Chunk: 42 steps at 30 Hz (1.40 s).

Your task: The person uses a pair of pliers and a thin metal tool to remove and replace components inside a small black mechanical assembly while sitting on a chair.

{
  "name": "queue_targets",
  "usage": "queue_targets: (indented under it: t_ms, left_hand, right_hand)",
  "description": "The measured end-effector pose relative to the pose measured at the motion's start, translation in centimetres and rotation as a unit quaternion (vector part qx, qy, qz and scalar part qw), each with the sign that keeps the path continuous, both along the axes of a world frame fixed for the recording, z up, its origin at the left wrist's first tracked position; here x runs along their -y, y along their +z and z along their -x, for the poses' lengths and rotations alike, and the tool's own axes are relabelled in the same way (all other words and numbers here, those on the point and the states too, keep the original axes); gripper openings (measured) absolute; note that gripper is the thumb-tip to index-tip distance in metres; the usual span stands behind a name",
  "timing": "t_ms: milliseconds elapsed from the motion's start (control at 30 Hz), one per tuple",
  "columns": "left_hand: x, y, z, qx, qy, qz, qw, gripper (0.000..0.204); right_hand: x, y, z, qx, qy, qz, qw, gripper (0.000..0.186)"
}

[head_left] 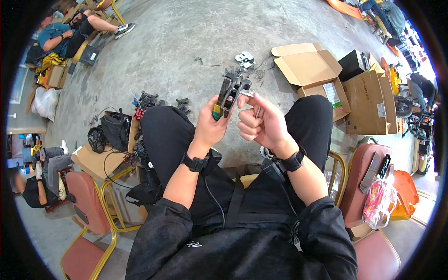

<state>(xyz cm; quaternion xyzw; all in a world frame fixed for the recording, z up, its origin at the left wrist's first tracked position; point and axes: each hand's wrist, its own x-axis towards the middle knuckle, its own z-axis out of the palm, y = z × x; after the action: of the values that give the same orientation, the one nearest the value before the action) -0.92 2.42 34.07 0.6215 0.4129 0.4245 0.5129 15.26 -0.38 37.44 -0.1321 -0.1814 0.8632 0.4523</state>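
Gripping a dark tool [229, 95], both hands [212, 126] [260, 122] perhaps hide its small part.

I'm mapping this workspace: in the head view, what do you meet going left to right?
Red chair → black bag → left hand holding a grey tool → right hand → open cardboard box → orange bag.

Dark grey plastic-and-metal assembly [229, 93], yellow-green tab at lower end, upright above the knees. Gripped low in left hand [211, 127]; right hand [260, 122] pinching small silvery piece [247, 93] against its top.
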Motion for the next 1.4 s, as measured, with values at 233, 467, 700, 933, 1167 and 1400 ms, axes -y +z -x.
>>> queue_targets:
  t_ms: [233,467,700,933,1167,1400]
  left_hand:
    - [-0.1,0.0,0.0,0.003,-0.017,-0.022,1.000,0.016]
    - [0.1,0.1,0.0,0.073,-0.039,0.065,0.994,0.016]
    - [0.0,-0.1,0.0,0.078,0.010,0.047,0.996,0.015]
    - [-0.1,0.3,0.1,-0.011,0.043,0.005,0.999,0.014]
    - [-0.1,-0.5,0.1,0.016,0.018,-0.019,1.000,0.016]
    - [-0.2,0.1,0.3,-0.065,0.051,-0.069,0.994,0.017]
  right_hand:
    - [0.3,-0.2,0.4,0.145,-0.077,-0.081,0.983,0.034]
    - [0.5,0.9,0.2,0.608,-0.256,-0.331,0.675,0.017]
    - [0.4,0.4,0.3,0.555,-0.284,-0.292,0.725,0.020]
    - [0.1,-0.3,0.5,0.246,-0.187,-0.120,0.944,0.029]
    - [0.0,0.3,0.6,0.180,-0.144,-0.076,0.970,0.031]
    - [-0.1,0.5,-0.5,-0.036,-0.004,0.075,0.997,0.032]
